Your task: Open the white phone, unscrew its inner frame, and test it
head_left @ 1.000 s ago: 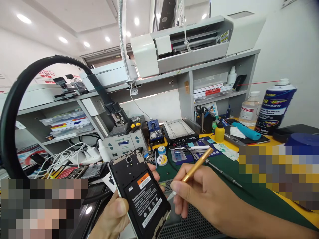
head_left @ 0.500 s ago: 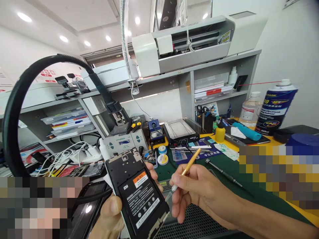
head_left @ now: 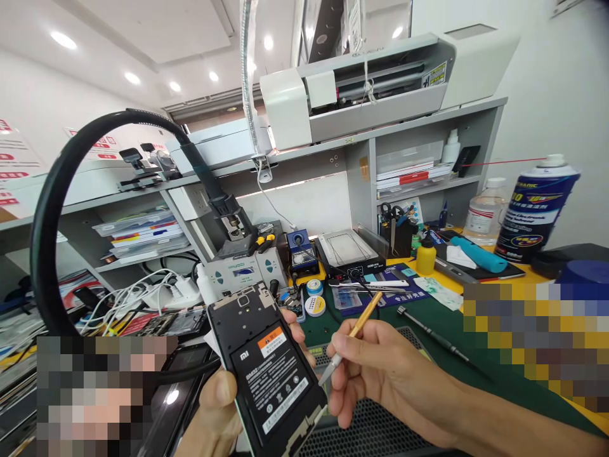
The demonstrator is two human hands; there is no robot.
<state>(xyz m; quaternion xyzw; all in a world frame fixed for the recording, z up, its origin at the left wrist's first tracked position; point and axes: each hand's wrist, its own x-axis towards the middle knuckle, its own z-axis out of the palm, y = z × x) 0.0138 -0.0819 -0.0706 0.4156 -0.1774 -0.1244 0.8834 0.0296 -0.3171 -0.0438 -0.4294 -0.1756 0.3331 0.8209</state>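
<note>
My left hand (head_left: 216, 412) grips an opened phone (head_left: 266, 365) with its back cover off, so the black battery with an orange sticker faces me. The thumb rests on the phone's left edge and the fingertips show behind its right edge. Pinched like a pen in my right hand (head_left: 380, 374) is a gold-handled blade tool (head_left: 354, 330). Its silver tip points down-left, just beside the phone's right edge.
A green mat (head_left: 428, 365) lies under my hands, with a black screwdriver (head_left: 428, 330) on it. Behind stand a soldering station (head_left: 245, 273), a heating plate (head_left: 347, 251), a yellow bottle (head_left: 425, 254), a blue spray can (head_left: 535, 212) and grey shelves (head_left: 419, 184). A black hose (head_left: 61, 190) arcs at left.
The gold tool has tipped more upright and its tip has come closer to the phone's right edge. The view has shifted slightly to the left; the phone stays in my left hand.
</note>
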